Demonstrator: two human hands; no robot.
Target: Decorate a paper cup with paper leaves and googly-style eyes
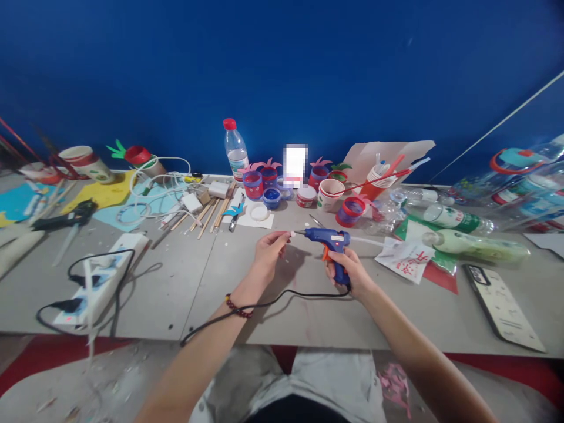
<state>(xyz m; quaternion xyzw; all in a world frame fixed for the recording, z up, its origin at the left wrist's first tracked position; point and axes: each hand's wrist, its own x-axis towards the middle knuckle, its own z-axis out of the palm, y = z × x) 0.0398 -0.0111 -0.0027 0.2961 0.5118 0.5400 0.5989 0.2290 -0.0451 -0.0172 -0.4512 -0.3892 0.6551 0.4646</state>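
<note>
Our left hand (269, 249) pinches a pale piece (293, 234) — by the nozzle (300, 232) of the leftward-pointing glue gun (325, 236) our right hand (352, 270) grips.

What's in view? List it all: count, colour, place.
Glue gun: 1, blue, right hand
Small piece: 1, pale, left fingertips
Power strip: 1, white, left
Gun-shaped tool: 1, black, left
Wooden sticks: several, tan, mid-left
Adapters: several, white, mid-left
Standing bottle: 1, clear, back
Painted cups: several, red and purple, centre back
Paper cups: several, mostly white, back
Lying bottles: several, mostly clear, right
Phone: 1, pale, right front
Papers: several, yellow and blue, left
Wall: 1, blue, behind
Table: 1, grey, beneath
Bracelet: 1, dark red, left wrist
Left hand: 1, bare, pinching piece
Right hand: 1, bare, around glue gun
</note>
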